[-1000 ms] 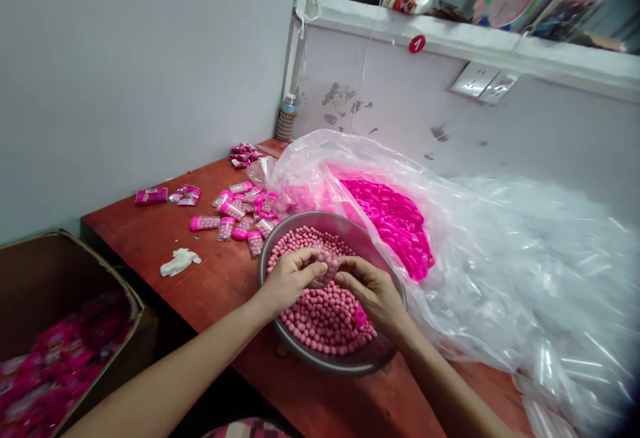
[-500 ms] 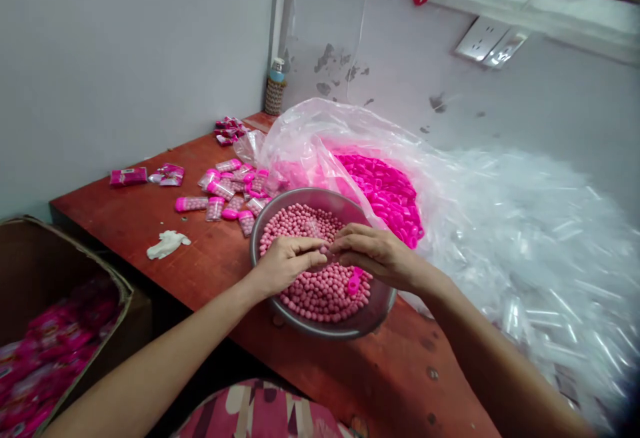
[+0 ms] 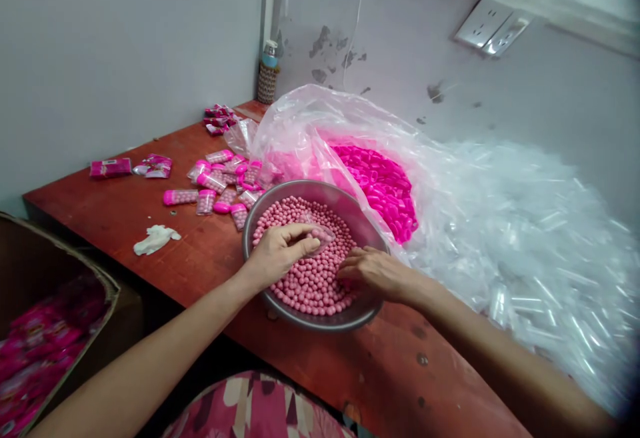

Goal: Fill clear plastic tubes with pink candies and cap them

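Over a grey bowl [image 3: 324, 325] of round pink balls [image 3: 315, 291], my left hand [image 3: 275, 255] pinches a small clear plastic tube [image 3: 325, 233] between thumb and fingers. The tube lies tilted with its end pointing right, and some pink balls show by my fingertips. My right hand [image 3: 375, 273] is at the bowl's right side, its bent fingertips down among the balls. Whatever those fingers hold is hidden. Behind the bowl, a clear plastic bag [image 3: 300, 108] lies open on bright pink caps [image 3: 380, 185].
Filled tubes with pink caps [image 3: 213, 181] lie left of the bowl. Pink packets [image 3: 110, 168] and a crumpled white tissue [image 3: 156, 239] are on the red table [image 3: 100, 211]. A large heap of clear tubes [image 3: 540, 245] covers the right. A cardboard box [image 3: 117, 305] holds pink packets at lower left.
My right hand has come away from the left hand and dropped to the balls. The loose pink cap seen there before is now out of sight. The view has shifted slightly.
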Demonstrator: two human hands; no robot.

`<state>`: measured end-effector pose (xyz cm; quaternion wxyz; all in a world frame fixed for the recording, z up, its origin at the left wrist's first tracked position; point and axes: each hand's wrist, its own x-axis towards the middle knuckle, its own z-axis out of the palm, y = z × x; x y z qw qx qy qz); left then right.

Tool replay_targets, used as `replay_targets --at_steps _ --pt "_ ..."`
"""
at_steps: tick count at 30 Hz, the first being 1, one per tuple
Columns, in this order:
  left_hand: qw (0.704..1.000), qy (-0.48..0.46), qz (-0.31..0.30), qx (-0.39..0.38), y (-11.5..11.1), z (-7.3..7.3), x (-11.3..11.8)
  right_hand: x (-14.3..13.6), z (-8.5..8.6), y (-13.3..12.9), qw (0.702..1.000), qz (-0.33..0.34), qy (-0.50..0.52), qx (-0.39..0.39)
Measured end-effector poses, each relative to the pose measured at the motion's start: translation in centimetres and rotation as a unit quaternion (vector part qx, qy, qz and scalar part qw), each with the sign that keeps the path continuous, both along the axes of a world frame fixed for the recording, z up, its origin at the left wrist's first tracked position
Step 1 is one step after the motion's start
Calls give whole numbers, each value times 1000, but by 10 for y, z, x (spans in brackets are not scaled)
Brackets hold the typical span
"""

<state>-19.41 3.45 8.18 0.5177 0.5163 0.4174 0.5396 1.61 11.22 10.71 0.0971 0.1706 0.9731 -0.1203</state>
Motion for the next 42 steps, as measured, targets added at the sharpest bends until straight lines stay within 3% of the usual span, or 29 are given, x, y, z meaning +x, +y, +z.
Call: replay_targets --at_steps 4,6,9,11,20,28,36,39,42 --pt "999 42 16 15 -1 0 -1 -1 -5 3 999 -23 -13 46" --pt "996 79 27 31 -2 3 -1 -3 -1 4 992 -94 89 15" --pt "985 152 44 64 -5 9 0 -9 10 -3 941 -200 264 -69" --pt "977 191 50 82 -7 13 1 -15 16 -12 917 -224 319 -80" --pt "968 213 46 128 -11 14 4 -34 20 -28 919 -141 366 44" --pt "948 258 90 165 -17 8 1 -41 22 -33 937 -90 339 -3" --pt "906 363 87 197 -22 0 1 -39 8 -40 944 -58 324 16" --pt "934 309 88 159 -19 3 1 -41 8 -37 933 -99 347 -20" --pt "986 133 70 75 -13 8 0 -40 11 -33 884 -196 393 -157"
